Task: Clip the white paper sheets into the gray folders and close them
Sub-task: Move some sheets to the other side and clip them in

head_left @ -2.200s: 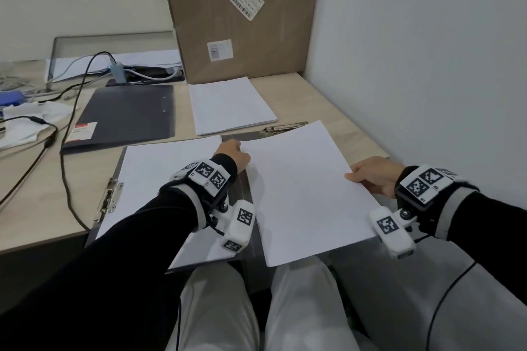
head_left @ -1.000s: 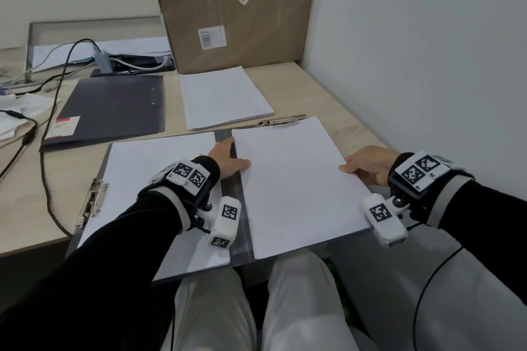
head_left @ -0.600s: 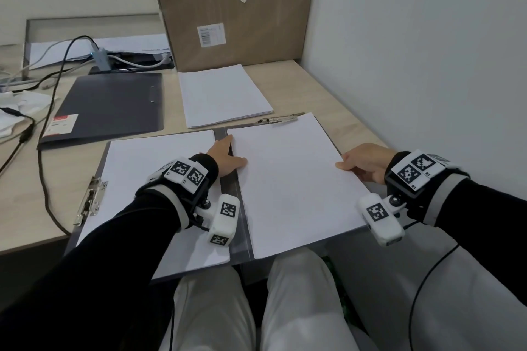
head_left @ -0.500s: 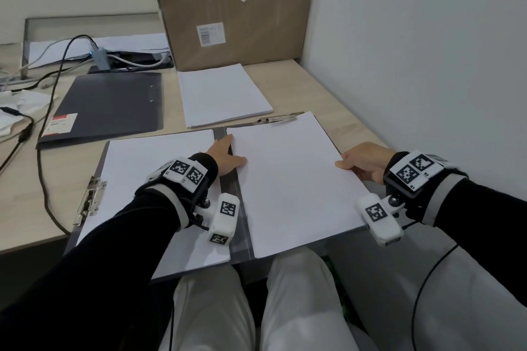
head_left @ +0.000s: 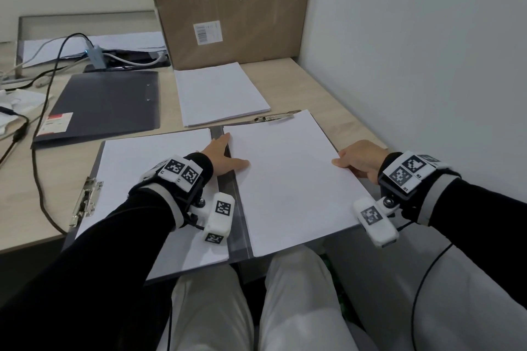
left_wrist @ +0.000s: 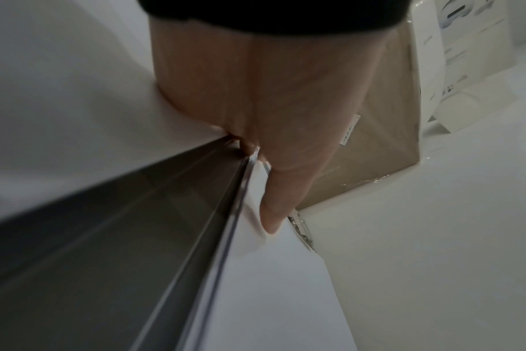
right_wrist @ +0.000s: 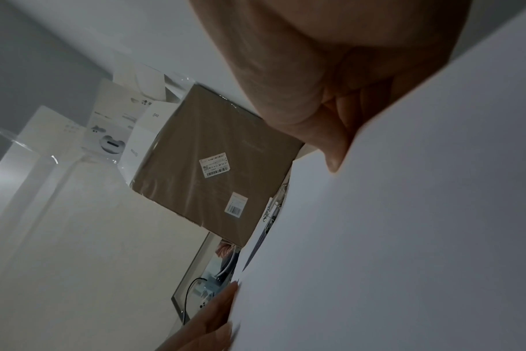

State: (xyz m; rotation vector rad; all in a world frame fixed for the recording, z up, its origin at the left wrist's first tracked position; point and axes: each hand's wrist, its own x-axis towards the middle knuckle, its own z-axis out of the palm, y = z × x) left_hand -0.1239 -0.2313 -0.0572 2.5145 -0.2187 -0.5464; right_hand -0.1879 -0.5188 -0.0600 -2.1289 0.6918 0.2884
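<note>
An open gray folder lies across the desk's front edge. Its left half carries white sheets beside a metal clip. A second set of white sheets lies on the right half, its far edge at the top clip. My left hand pinches these sheets at their left edge by the spine, with the thumb on top. My right hand grips their right edge, thumb over the paper and fingers underneath.
A closed dark gray folder and a stack of loose white paper lie further back. A tall cardboard box stands behind them. A black cable runs down the desk's left side. A wall borders the right.
The right-hand sheets were skewed and overhanging; both hands have squared them onto the folder's right half, up against the top clip. Over the last half second almost nothing has moved.
</note>
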